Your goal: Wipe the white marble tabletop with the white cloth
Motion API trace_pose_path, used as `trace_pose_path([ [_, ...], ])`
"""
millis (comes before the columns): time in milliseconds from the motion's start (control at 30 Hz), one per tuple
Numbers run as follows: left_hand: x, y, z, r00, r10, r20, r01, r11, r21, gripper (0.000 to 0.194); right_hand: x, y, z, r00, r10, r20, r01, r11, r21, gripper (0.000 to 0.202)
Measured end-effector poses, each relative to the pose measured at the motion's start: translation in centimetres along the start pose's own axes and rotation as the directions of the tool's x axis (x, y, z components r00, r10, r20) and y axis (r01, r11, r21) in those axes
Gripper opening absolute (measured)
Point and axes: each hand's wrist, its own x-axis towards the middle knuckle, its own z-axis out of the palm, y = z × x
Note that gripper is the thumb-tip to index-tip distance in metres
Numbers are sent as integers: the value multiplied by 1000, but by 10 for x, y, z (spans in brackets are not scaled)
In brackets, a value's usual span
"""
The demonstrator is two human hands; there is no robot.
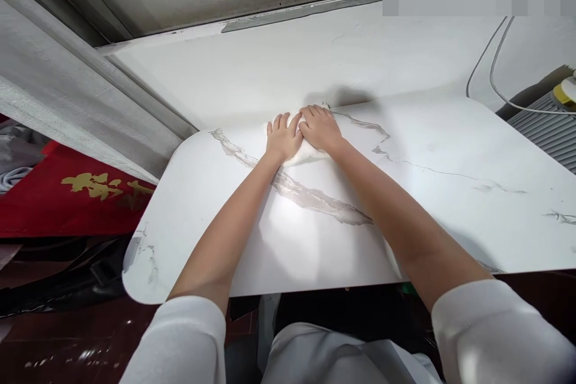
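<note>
A white cloth (308,153) lies bunched on the white marble-patterned table (211,192), towards its back edge. My left hand (284,139) rests palm down on the cloth's left part, with the fingers spread. On the cloth's right part lies my right hand (321,127), also palm down, its fingers stretched forward and closer together. Both hands press the cloth from above, side by side, with the right thumb close to the left hand. Much of the cloth is hidden beneath them.
Behind the table rises a white wall (288,66). A grey curtain-like panel (85,78) and a red cloth with gold characters (67,192) are at left. At right, a cable (492,66) hangs near a grey ribbed object (542,126).
</note>
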Motion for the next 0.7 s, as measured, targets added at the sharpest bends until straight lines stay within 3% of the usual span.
trace_pose_path([
  [267, -57, 26, 0, 1000, -15, -15, 15, 1000, 7, 54, -54, -12, -19, 996, 8, 93, -3, 999, -53, 55],
  [500, -140, 64, -3, 999, 36, -1, -36, 999, -10, 54, -143, -26, -46, 991, -2, 134, 20, 990, -137, 56],
  [700, -202, 93, -5, 979, 198, 48, -196, 980, -32, 60, -216, -32, -70, 993, -33, 114, 54, 981, -188, 56],
])
